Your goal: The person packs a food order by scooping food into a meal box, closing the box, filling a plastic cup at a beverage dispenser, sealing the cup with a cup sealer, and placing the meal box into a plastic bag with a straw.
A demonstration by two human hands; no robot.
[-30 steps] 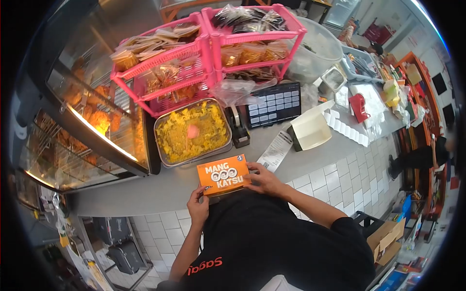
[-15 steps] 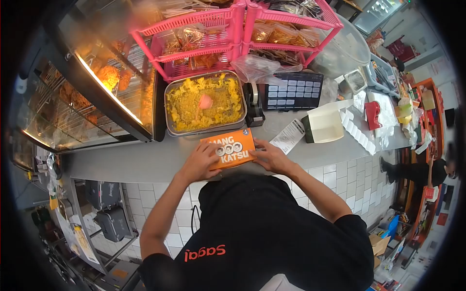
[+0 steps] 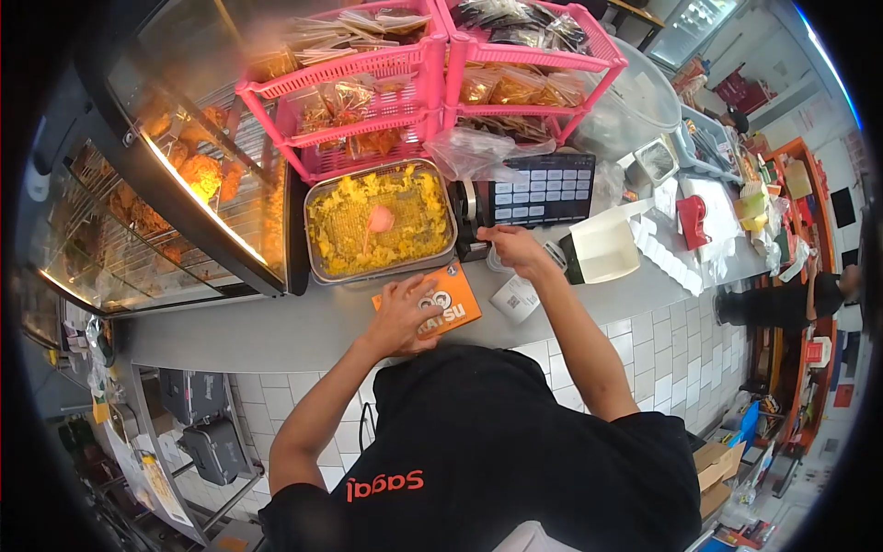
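My left hand (image 3: 401, 315) lies over an orange takeaway box (image 3: 452, 299) with white "KATSU" lettering, its fingers across the lid and the box held against the counter. The box sits tilted near the counter's front edge. My right hand (image 3: 517, 248) is closed in a pinch at the front end of a black tape dispenser (image 3: 467, 221); whatever lies between the fingertips is too small to make out. A metal tray (image 3: 317, 272) holding yellow crumbs and a pink-topped utensil stands just behind the box. Below my right wrist lies a printed paper receipt (image 3: 515, 299).
A heated glass cabinet (image 3: 207, 230) with fried food flanks the left. Pink stacked baskets (image 3: 363, 64) of sachets rise behind. On the right are a tablet (image 3: 543, 189), an open white box (image 3: 602, 247) and a red tape dispenser (image 3: 693, 221). Another person (image 3: 782, 299) stands at far right.
My right hand has left the orange box and moved up and right to the black tape dispenser. My left hand has stayed on the box, which now sits more tilted.
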